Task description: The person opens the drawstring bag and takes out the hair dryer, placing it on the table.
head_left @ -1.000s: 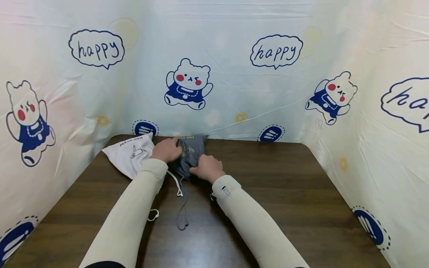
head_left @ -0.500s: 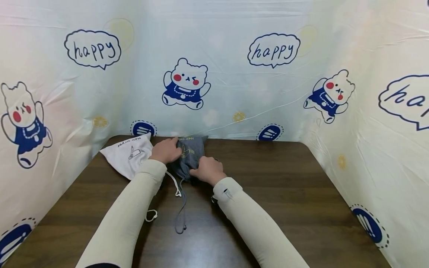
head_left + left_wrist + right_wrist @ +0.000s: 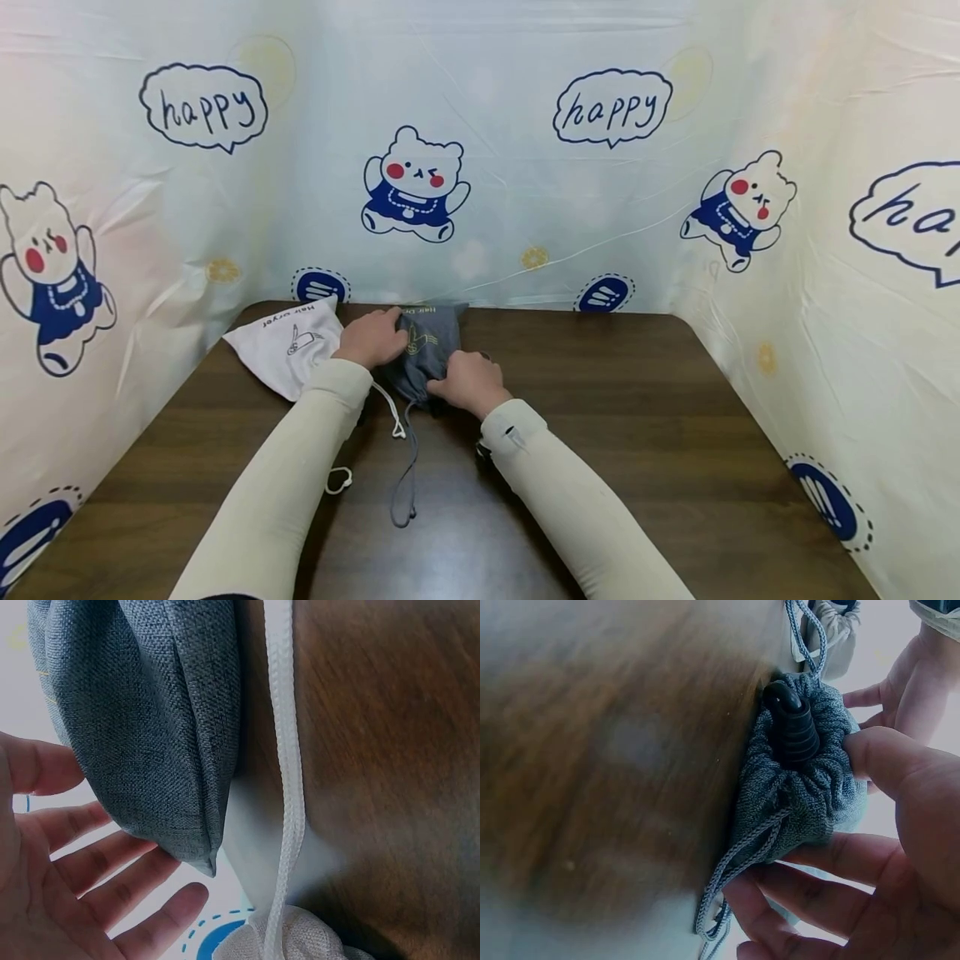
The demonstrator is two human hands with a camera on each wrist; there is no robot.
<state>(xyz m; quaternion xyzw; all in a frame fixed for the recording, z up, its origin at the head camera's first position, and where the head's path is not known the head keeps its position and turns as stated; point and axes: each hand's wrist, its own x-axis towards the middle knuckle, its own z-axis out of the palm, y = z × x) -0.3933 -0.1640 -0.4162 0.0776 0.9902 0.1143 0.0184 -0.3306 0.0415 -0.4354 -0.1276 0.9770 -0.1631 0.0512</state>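
Note:
A dark grey drawstring bag (image 3: 429, 358) with yellow hair dryer print lies at the back of the table. My left hand (image 3: 371, 337) touches its left side; in the left wrist view its fingers (image 3: 124, 889) are mostly straight and spread. On the right side my right hand (image 3: 471, 383) grips the bag near its gathered mouth, the thumb (image 3: 885, 754) on one face and fingers around the edge. A black ribbed cord end (image 3: 793, 727) pokes from that mouth. The grey drawstring (image 3: 406, 487) trails toward me.
A white hair dryer bag (image 3: 288, 350) lies left of the grey one, partly behind my left hand. Its white cord (image 3: 392, 408) runs beside the grey bag. The brown wooden table (image 3: 622, 442) is bordered by a printed fabric backdrop (image 3: 510, 167).
My right hand has shifted slightly right and toward me, keeping its grip on the grey bag. The loose drawstring end lies a little nearer. My left hand stays at the bag's left side.

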